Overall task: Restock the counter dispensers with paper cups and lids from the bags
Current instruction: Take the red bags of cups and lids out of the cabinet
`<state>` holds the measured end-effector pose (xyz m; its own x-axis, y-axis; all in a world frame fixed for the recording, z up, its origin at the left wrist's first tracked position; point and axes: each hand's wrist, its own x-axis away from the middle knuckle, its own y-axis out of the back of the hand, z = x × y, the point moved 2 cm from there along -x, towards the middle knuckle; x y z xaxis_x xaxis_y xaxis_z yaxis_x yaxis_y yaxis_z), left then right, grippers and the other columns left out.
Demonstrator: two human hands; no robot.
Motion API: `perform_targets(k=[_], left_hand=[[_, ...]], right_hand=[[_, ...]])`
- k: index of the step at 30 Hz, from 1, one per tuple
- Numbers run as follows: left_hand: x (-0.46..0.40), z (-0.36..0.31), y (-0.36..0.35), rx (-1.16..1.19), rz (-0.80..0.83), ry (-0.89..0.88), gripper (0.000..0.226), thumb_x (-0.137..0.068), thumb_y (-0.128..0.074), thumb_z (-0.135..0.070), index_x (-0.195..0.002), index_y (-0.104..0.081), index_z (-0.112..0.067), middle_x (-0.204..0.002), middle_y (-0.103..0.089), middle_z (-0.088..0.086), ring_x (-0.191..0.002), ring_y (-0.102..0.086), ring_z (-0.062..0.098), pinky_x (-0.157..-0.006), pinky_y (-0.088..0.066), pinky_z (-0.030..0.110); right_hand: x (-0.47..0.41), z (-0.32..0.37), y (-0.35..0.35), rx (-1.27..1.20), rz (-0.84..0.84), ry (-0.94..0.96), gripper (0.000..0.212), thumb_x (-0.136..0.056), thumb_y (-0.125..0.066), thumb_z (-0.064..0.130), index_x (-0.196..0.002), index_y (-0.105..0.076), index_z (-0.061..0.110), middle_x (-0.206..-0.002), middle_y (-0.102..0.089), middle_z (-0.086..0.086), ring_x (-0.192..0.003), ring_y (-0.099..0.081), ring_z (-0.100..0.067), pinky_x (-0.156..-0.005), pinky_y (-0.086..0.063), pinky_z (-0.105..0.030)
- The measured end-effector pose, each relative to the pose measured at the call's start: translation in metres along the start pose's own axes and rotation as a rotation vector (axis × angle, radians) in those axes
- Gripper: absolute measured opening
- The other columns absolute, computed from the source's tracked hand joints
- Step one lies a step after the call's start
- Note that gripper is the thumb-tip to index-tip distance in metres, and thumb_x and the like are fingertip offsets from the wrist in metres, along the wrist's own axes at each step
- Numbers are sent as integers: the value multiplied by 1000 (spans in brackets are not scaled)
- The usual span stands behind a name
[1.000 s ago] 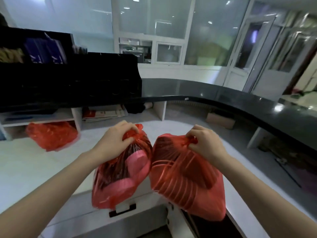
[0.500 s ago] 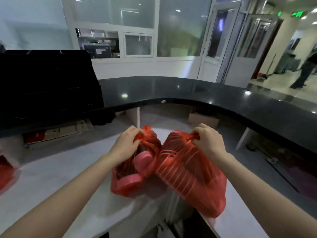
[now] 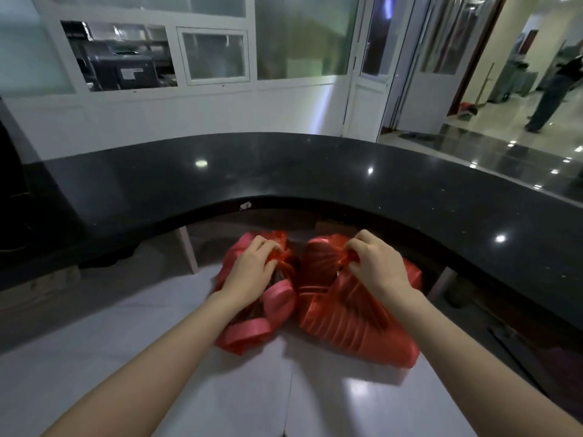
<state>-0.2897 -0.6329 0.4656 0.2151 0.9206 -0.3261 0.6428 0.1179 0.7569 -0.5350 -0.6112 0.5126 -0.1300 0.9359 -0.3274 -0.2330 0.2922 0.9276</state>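
Two red plastic bags lie side by side on the white lower desk [image 3: 132, 367], under the lip of the black counter. My left hand [image 3: 250, 272] grips the gathered neck of the left bag [image 3: 252, 326], through which round pink shapes and dark contents show. My right hand [image 3: 372, 266] grips the knotted top of the right bag [image 3: 353, 326], whose ribbed outline suggests a stack inside. The bags touch each other in the middle. No dispenser shows in this view.
A curved black counter [image 3: 315, 171] runs across the view above the desk. Behind it stand a white wall with windows and a door. A person [image 3: 552, 86] stands in the corridor at far right. Dark equipment sits at the left edge.
Both hands carried the bags forward and lowered them from mid-air onto the white desk. The view swung right, so the black shelves and the third red bag left the frame.
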Motion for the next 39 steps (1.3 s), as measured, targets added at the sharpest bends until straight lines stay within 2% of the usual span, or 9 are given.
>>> perform_targets(k=[7, 11, 15, 20, 22, 25, 32, 35, 39], left_hand=[[0, 6, -24, -77, 280, 75, 53, -94, -58, -31, -144, -41, -28, -138, -44, -5, -124, -50, 19, -102, -43, 35], [32, 5, 0, -55, 99, 43, 52, -95, -57, -34, -144, -42, -27, -144, -43, -5, -129, -45, 16, -106, -39, 33], [99, 19, 42, 5, -47, 124, 39, -93, -58, -29, -131, -54, -26, -128, -56, -3, -117, -55, 16, -99, -45, 34], [242, 45, 93, 78, -187, 247, 21, -92, -61, -18, -112, -64, -22, -97, -63, -6, -88, -62, 9, -84, -52, 35], [316, 54, 112, 79, -232, 314, 19, -93, -60, -18, -111, -64, -23, -97, -62, -9, -88, -61, 6, -83, -52, 32], [435, 69, 135, 80, -287, 453, 19, -94, -58, -19, -111, -64, -25, -99, -62, -11, -89, -60, 3, -82, -50, 27], [687, 83, 171, 42, -353, 848, 19, -92, -61, -16, -110, -63, -22, -97, -64, -1, -83, -62, 14, -77, -51, 30], [778, 80, 170, 56, -412, 1035, 18, -92, -61, -19, -108, -61, -26, -98, -63, -4, -86, -64, 15, -81, -53, 36], [884, 72, 139, 60, -441, 1301, 23, -94, -58, -27, -117, -59, -23, -110, -61, -3, -95, -59, 14, -79, -45, 31]], right_hand=[[6, -13, -29, -52, 111, -22, 38, -80, -64, 16, -118, -64, 17, -116, -57, -2, -109, -53, -27, -85, -48, -39], [18, 3, -19, 32, 26, 36, 46, -73, -69, 16, -119, -63, 15, -115, -59, -5, -106, -54, -31, -85, -45, -42], [51, 53, -8, -92, -58, 107, 31, -77, -69, 15, -108, -67, 15, -112, -60, -3, -101, -56, -28, -83, -48, -42], [128, 146, -15, -205, 44, 282, 24, -77, -66, 13, -100, -70, 17, -102, -64, -3, -92, -60, -31, -78, -51, -44], [170, 189, -23, -230, 90, 365, 24, -76, -65, 13, -99, -70, 15, -99, -64, -5, -91, -61, -33, -77, -51, -43], [239, 256, -36, -261, 192, 439, 23, -85, -62, 16, -107, -68, 17, -110, -62, 0, -104, -57, -25, -89, -44, -37], [392, 388, -70, -330, 491, 651, 30, -93, -53, 18, -121, -61, 18, -124, -56, 2, -112, -53, -20, -92, -43, -30], [446, 429, -93, -316, 621, 746, 31, -94, -52, 18, -124, -60, 16, -125, -55, -1, -114, -52, -22, -93, -42, -31], [514, 468, -137, -273, 771, 868, 36, -92, -52, 16, -129, -55, 16, -129, -53, -5, -117, -50, -25, -97, -40, -34]])
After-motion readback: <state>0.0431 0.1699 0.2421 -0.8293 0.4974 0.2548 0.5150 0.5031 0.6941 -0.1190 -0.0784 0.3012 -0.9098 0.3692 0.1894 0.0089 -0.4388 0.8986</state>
